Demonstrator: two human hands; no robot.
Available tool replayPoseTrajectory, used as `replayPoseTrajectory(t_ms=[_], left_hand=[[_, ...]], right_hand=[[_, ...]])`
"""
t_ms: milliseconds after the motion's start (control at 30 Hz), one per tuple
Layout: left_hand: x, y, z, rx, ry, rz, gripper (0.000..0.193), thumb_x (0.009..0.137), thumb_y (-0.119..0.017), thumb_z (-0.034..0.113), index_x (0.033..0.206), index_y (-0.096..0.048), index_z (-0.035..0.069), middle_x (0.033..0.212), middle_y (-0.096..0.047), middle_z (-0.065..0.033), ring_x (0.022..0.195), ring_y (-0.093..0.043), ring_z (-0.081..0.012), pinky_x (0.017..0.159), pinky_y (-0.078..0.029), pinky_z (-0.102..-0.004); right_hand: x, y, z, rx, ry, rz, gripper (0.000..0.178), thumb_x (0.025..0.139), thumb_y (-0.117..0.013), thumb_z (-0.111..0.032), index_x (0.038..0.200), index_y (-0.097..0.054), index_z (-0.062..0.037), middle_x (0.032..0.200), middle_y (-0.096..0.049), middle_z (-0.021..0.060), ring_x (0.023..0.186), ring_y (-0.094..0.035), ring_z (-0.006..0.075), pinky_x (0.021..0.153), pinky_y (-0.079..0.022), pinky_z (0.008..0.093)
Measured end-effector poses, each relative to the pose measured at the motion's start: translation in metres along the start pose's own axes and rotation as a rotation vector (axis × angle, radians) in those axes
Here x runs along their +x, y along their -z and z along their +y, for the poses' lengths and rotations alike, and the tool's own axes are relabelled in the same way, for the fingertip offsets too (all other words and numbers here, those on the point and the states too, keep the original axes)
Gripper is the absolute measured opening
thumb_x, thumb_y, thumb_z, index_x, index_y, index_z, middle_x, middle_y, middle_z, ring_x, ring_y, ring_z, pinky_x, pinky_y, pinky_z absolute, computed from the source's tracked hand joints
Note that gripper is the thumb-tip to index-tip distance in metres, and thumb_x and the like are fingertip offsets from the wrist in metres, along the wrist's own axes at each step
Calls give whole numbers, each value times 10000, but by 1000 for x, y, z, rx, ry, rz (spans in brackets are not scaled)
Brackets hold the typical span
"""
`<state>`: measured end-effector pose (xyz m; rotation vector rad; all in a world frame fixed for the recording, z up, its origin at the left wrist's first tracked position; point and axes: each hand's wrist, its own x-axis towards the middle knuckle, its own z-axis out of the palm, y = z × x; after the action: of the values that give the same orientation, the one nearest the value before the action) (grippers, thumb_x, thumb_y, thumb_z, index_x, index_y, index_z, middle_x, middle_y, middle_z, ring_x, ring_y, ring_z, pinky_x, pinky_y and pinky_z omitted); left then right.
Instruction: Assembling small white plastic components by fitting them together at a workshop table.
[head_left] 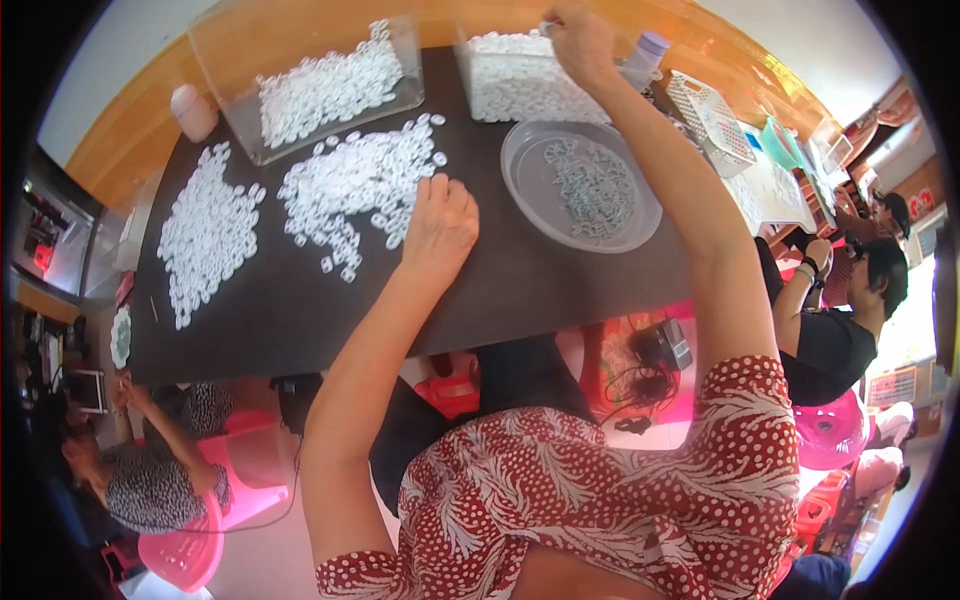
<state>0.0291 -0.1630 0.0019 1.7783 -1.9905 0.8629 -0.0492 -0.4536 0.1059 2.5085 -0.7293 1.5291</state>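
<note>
My left hand (442, 222) is closed in a loose pinch at the right edge of a loose heap of small white oval pieces (350, 180). What its fingers hold, if anything, is hidden. Stretched far forward, my right hand (583, 45) is closed above a clear plastic box (530, 100) filled with white pieces. A small whitish piece shows at its fingertips. Below my right forearm stands a round translucent bowl (522, 205) with many small grey metallic-looking parts (592, 190) in it.
Another clear box (240, 110) with white pieces stands at the back left, beside a pinkish bottle (192, 112). A second white heap (208, 235) lies on the dark table (480, 300). At the back right are a lilac-capped container (648, 50) and a white basket (715, 125). People sit on both sides.
</note>
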Motion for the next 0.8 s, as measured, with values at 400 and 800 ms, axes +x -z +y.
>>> replayPoseTrajectory(t_ms=[400, 800], left_hand=[[2, -4, -15, -41, -14, -131, 86, 664, -568, 37, 731, -518, 56, 754, -496, -95, 796, -486, -247, 724, -413, -354], [-6, 30, 11, -260, 84, 14, 142, 651, -608, -35, 715, -508, 43, 762, -467, -106, 751, -459, -268, 668, -402, -367]], right_hand=[[4, 19, -7, -77, 118, -277, 184, 698, -594, -122, 828, -651, -5, 811, -638, 220, 786, -609, 402, 716, -475, 474], [-134, 71, -25, 252, -86, -725, 150, 703, -648, -94, 846, -692, -76, 811, -657, 110, 817, -605, 290, 725, -482, 374]])
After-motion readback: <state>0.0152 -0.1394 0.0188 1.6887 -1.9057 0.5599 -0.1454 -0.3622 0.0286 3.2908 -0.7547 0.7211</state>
